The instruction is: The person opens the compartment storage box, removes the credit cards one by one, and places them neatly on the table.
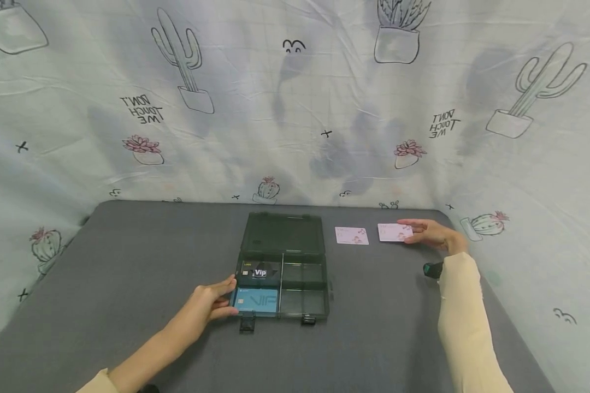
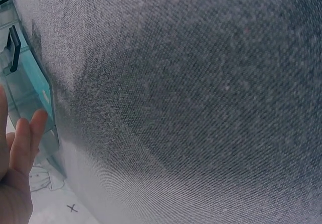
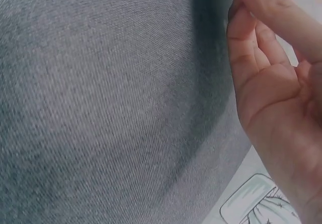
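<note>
A dark green see-through plastic case [image 1: 302, 303] lies on the grey table, its lid [image 1: 282, 234] folded back. Its left compartments hold a black VIP card [image 1: 259, 273] above a blue VIP card [image 1: 257, 302]; the right ones show no cards. My left hand [image 1: 204, 305] rests at the case's left side, fingertips on its edge, fairly straight in the left wrist view. At the far right, my right hand [image 1: 432, 233] pinches a pink card [image 1: 393, 232] by its right end. The right wrist view does not show that card.
Another pink card [image 1: 352, 236] lies flat between the case and my right hand. Two black latches [image 1: 247, 323] jut out from the case's front edge. A white curtain [image 1: 255, 109] with cactus drawings hangs behind the grey table [image 1: 142, 262] and along its sides.
</note>
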The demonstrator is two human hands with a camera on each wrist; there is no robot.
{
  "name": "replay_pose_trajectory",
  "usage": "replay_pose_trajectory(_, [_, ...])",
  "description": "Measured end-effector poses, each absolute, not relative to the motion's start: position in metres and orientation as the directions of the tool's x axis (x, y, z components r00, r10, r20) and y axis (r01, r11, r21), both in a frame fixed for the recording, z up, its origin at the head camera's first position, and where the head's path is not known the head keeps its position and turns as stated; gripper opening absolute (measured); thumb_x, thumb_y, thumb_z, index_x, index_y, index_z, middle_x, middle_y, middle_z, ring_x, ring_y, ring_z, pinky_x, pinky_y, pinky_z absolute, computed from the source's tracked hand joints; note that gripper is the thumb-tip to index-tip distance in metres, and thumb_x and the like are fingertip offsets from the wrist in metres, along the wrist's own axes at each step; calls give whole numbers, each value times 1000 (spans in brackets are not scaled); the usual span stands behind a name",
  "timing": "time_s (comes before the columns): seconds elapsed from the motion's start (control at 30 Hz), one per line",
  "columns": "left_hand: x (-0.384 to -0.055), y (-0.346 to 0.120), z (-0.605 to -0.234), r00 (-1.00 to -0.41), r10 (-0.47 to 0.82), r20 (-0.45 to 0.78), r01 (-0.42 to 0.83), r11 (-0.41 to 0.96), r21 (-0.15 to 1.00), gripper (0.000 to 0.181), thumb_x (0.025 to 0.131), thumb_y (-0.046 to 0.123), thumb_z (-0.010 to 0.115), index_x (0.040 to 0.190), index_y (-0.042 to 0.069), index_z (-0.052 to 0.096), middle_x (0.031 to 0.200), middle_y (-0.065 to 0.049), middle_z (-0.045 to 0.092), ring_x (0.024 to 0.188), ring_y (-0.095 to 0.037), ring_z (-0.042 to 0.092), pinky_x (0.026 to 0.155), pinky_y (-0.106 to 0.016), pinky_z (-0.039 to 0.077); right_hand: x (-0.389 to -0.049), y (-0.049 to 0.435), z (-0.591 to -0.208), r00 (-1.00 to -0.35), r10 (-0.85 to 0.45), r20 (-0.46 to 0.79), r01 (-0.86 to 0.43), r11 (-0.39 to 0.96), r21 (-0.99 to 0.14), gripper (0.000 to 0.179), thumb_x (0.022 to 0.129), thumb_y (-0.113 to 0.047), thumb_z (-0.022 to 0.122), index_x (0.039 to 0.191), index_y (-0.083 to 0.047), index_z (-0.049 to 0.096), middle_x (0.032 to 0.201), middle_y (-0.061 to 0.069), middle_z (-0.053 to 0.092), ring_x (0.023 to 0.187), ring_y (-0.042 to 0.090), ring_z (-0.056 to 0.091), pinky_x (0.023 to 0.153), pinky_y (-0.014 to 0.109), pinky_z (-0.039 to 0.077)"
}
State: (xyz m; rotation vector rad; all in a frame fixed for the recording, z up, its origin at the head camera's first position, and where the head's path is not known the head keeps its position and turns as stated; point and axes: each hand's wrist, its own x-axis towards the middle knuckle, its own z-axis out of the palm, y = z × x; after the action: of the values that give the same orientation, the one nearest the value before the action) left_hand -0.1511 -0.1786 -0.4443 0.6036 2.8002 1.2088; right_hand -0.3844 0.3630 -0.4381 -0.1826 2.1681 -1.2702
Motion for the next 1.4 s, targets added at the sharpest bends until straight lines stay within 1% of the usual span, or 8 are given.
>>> replay_pose_trajectory(0.1, [-151,-178,-444,-924,360,130,341,619,708,57,79,10,75,123,-19,53,133,-34,44,106,-39,60,75,-27,59,-386,361,-440,-809,-393,-437,184,538,-823,74,87,-3,70,149,0,30,151,25,27,131,24,38,99,26,44])
replay_pose_trajectory(0.2, [-152,-178,-444,-924,357,139,346,623,702,57,78,10,76,123,-19,54,132,-34,45,106,-40,60,74,-28,59,-387,360,-441,-813,-384,-438,171,561,-810,73,86,-6,72,148,0,32,150,24,31,120,13,45,91,19,45])
replay_pose_trajectory(0.5, [-154,-180,-443,-921,368,128,351,638,685,57,78,10,76,123,-18,54,132,-34,45,98,-35,65,72,-27,59,-387,352,-438,-800,-374,-468,165,613,-773,70,85,-7,73,145,1,39,144,23,38,118,25,43,108,46,36])
replay_pose_trajectory(0.67, [-154,-179,-444,-918,374,131,357,638,682,57,79,10,76,123,-18,54,132,-34,45,96,-34,66,71,-27,59,-388,350,-437,-798,-381,-467,162,611,-775,69,84,-4,73,144,3,39,142,25,39,118,27,42,109,49,34])
replay_pose_trajectory(0.87, [-155,-178,-445,-918,376,128,357,639,681,57,79,10,75,124,-18,53,132,-34,45,95,-34,67,72,-27,59,-391,353,-437,-794,-400,-459,133,622,-772,69,84,0,71,144,3,37,144,26,37,119,26,42,107,44,36])
replay_pose_trajectory(1.1, [-157,-176,-443,-923,370,108,338,644,686,59,80,12,75,125,-18,52,133,-34,44,97,-34,66,73,-28,59,-397,357,-437,-788,-433,-437,89,622,-778,73,83,4,70,145,6,33,142,30,38,115,21,49,91,23,47])
replay_pose_trajectory(1.27, [-159,-174,-442,-926,359,114,333,639,694,58,79,12,75,124,-18,53,132,-34,45,97,-34,66,72,-28,59,-400,357,-436,-804,-395,-445,111,635,-765,70,83,0,73,141,9,36,135,28,46,107,17,54,85,21,48])
replay_pose_trajectory(1.4, [-160,-173,-442,-928,353,122,333,637,695,57,79,10,76,123,-19,53,131,-35,45,98,-36,65,72,-27,59,-402,358,-435,-822,-371,-432,91,664,-742,69,83,-4,74,141,8,39,134,26,49,106,16,52,89,23,46])
